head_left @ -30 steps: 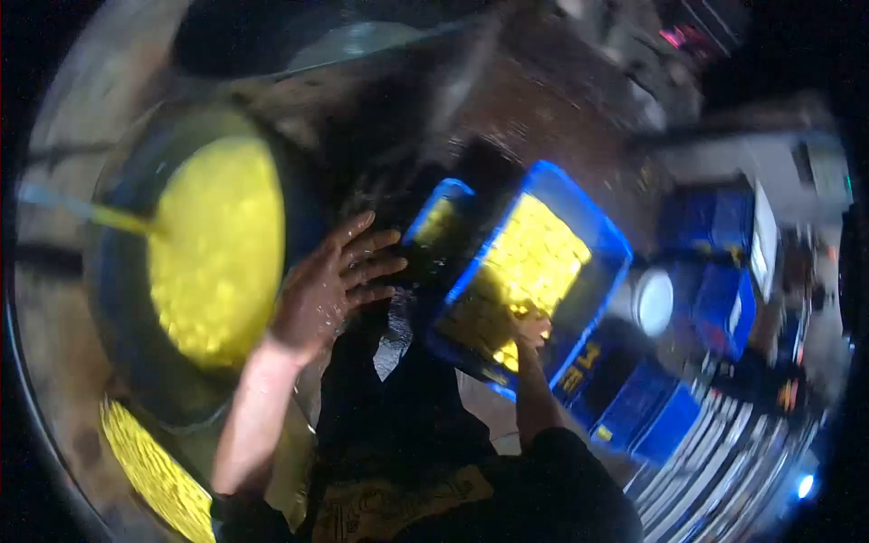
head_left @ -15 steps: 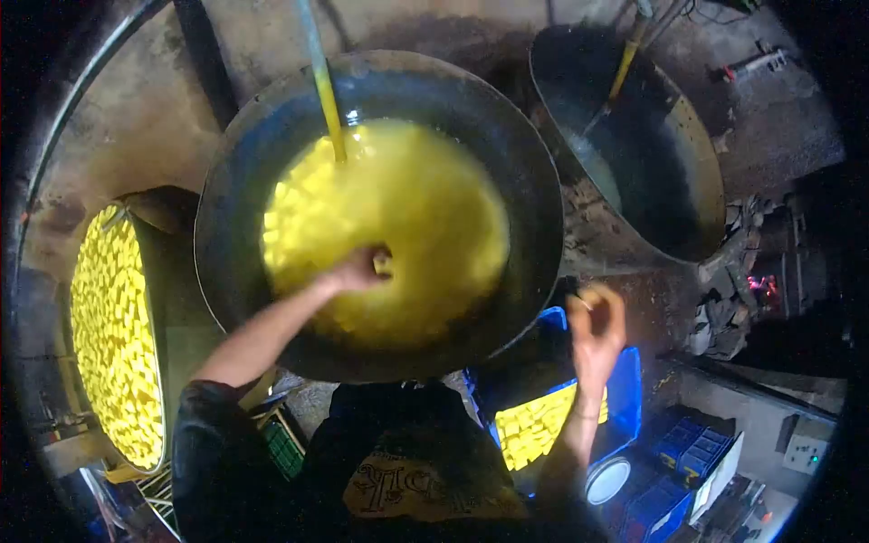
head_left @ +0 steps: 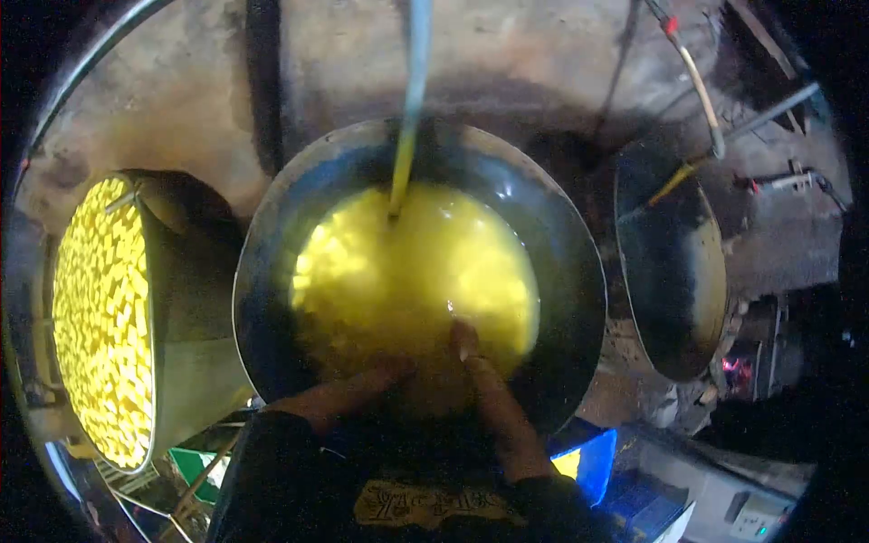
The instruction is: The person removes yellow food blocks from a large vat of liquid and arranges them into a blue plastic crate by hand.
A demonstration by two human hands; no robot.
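Note:
A large dark wok-shaped pan (head_left: pixel 267 271) holds cloudy yellow liquid (head_left: pixel 416 271) with yellow blocks (head_left: pixel 330 258) under its surface. Both my hands reach into the near side of this pan. My left hand (head_left: pixel 394 366) is dim and mostly sunk in the liquid, so its fingers are hidden. To its right, my right hand (head_left: pixel 463 339) dips in at the surface, with its fingertips blurred and partly under. Whether either hand holds a block cannot be seen. A pipe with a yellow end (head_left: pixel 401 176) comes down from above into the far part of the pan.
On the left a big round vessel (head_left: pixel 152 308) is heaped with small yellow blocks (head_left: pixel 100 317). A second dark pan (head_left: pixel 665 271) stands right, with another yellow-ended pipe (head_left: pixel 670 184) over it. A blue crate (head_left: pixel 597 462) with yellow pieces is at the lower right.
My right hand has moved left from above the blue crate into the pan. My left hand has gone down into the liquid. The camera view has shifted, showing more of the wall.

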